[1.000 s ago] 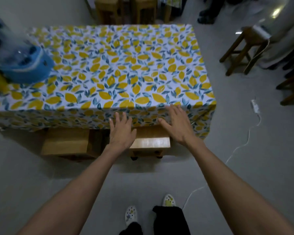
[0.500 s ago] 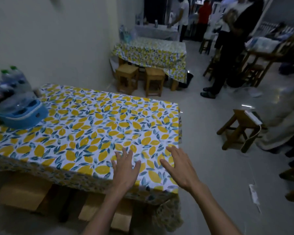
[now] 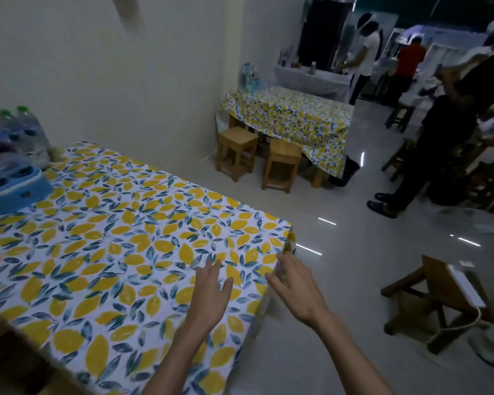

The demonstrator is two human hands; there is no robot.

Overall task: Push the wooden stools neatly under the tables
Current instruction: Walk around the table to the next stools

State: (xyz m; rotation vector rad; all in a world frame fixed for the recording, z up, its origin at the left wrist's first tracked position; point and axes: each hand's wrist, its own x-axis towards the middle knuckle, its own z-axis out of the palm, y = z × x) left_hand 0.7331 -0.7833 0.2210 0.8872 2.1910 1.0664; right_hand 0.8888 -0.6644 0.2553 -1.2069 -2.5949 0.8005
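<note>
A near table [image 3: 103, 252] wears a lemon-print cloth. My left hand [image 3: 210, 292] hovers open over its right end, fingers spread. My right hand [image 3: 295, 283] is open beside the table's right corner, holding nothing. The stools under this table are hidden by the cloth. Farther back, a second lemon-cloth table [image 3: 288, 115] has two wooden stools in front of it: the left stool [image 3: 236, 151] stands out from the table, the right stool [image 3: 283, 162] is partly under the hanging cloth. Another wooden stool [image 3: 437, 300] stands on the open floor at the right.
A blue container [image 3: 10, 186] and water bottles [image 3: 26, 129] sit on the near table's left end. People stand at the back right; one in dark clothes [image 3: 437, 143] is near more stools [image 3: 485, 178]. A white cable and adapter [image 3: 465, 286] lie on the right stool. Pale tiled floor between tables.
My head has lifted from the stools under the near table to the room beyond. Both hands have left the stool seat and now float open above the tabletop's right end.
</note>
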